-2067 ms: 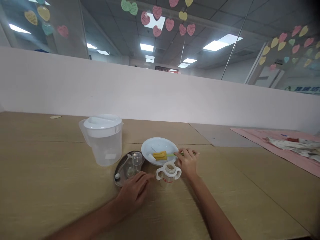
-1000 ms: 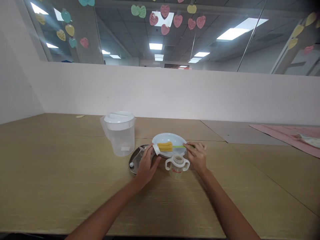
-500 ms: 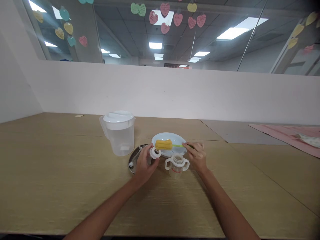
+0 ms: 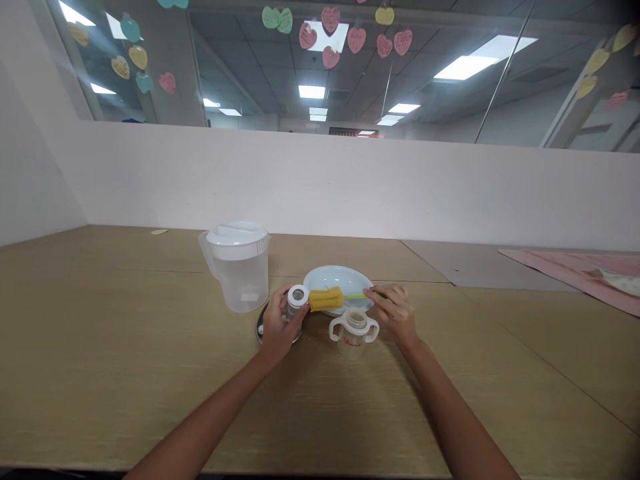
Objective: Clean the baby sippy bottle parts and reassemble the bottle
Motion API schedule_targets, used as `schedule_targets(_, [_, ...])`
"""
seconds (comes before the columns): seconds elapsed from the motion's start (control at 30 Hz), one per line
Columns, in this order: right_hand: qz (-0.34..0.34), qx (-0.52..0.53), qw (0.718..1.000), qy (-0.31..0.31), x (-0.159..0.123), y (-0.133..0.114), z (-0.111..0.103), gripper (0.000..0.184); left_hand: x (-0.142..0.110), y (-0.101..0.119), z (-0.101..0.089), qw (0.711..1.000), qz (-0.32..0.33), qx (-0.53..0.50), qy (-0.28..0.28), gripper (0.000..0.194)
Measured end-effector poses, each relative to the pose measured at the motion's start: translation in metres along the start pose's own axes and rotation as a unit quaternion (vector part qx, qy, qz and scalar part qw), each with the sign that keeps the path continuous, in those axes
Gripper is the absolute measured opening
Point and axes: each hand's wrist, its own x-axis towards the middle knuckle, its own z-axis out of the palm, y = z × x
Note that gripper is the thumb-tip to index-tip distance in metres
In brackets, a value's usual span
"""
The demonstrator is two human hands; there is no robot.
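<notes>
The left hand (image 4: 277,327) is curling its fingers and thumb around a small clear piece with a white ring (image 4: 298,291) on top, closing only as far as the piece allows, and the ring's opening is facing upward. The right hand (image 4: 399,315) is pinching the green handle (image 4: 357,295) of a brush between thumb and fingers, holding it roughly level, while its yellow sponge head (image 4: 326,299) is pointing at the ring; whether the two are touching or sitting just beside each other, I cannot tell. The sponge head is lying across the near left part of a white bowl (image 4: 320,273), and whether it is resting on the rim is unclear. Just in front of the bowl, between the hands, a clear bottle with two white handles (image 4: 353,341) is standing upright and uncapped, showing red lettering. Under the left hand a metal tray (image 4: 259,319) is showing only in part, with a small white item (image 4: 261,330) lying near its left edge. Behind the left hand a lidded translucent pitcher (image 4: 240,277) is standing on the tan table (image 4: 150,360). Well apart, toward the far right, a pink cloth (image 4: 545,267) is lying flat, with a whitish fabric (image 4: 620,280) resting on it.
</notes>
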Motion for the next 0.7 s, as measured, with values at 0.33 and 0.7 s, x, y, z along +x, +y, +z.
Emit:
schedule_targets(0.33, [0.021, -0.048, 0.999, -0.013, -0.006, 0.007, 0.005, 0.038, 0.006, 0.018, -0.023, 0.960, 0.168, 0.170, -0.149, 0.033])
schedule_targets(0.7, [0.037, -0.062, 0.997, -0.041, -0.007, 0.009, 0.006, 0.032, 0.019, -0.004, -0.032, 0.866, 0.151, 0.407, -0.249, 0.024])
